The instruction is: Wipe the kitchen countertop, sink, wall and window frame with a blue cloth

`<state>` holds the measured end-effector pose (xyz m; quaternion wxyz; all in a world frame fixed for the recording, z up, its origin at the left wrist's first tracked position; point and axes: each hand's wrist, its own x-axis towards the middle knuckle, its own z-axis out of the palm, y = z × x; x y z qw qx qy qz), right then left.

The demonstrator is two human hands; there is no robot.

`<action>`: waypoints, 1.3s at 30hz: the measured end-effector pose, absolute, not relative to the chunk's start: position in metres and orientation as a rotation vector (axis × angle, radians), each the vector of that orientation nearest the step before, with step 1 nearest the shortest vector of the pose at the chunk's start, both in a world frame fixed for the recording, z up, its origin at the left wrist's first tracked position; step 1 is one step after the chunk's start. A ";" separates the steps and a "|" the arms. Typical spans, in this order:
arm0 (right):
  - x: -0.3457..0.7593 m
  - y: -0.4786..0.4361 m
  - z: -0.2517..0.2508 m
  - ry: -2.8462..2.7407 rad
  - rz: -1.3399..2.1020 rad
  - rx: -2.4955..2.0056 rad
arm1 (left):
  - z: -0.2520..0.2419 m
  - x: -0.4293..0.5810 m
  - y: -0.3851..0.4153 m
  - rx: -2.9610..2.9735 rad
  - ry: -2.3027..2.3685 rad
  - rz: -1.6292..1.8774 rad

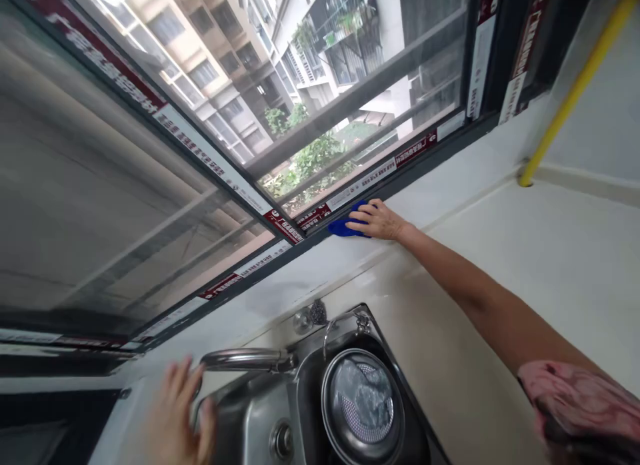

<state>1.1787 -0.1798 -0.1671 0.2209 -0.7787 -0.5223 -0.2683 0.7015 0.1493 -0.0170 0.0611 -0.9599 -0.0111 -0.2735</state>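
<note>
A blue cloth (344, 227) lies under the fingers of my right hand (379, 220), pressed to the bottom rail of the dark window frame (400, 178) above the white sill. My right arm reaches across the counter from the right. Blurred by motion, my left hand (183, 415) is raised at the lower left with fingers and thumb apart and nothing in it. It is nearest to the curved metal faucet (245, 360) of the sink.
Below the window is a double steel sink (267, 412), with a metal strainer (370, 412) holding a greyish wet item in its right basin. A scrubber (318, 312) sits behind. A yellow pipe (575, 95) rises at the right corner of the pale counter (425, 305).
</note>
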 end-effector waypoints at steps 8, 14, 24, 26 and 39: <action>1.157 -0.136 -0.153 -0.794 -1.025 -2.025 | -0.006 0.904 0.105 -2.744 0.477 -0.567; 1.131 -0.071 -0.127 -1.169 -1.119 -1.927 | -0.039 0.991 0.088 -2.647 0.317 -0.394; 1.169 -0.091 -0.127 -1.478 -1.223 -1.966 | -0.062 1.046 0.108 -2.533 0.677 -0.453; 1.179 -0.104 -0.131 -1.475 -1.221 -1.972 | -0.065 1.048 0.106 -2.523 0.699 -0.456; 1.258 -0.248 -0.152 -1.130 -1.217 -2.213 | -0.077 1.094 0.072 -2.555 0.775 -0.852</action>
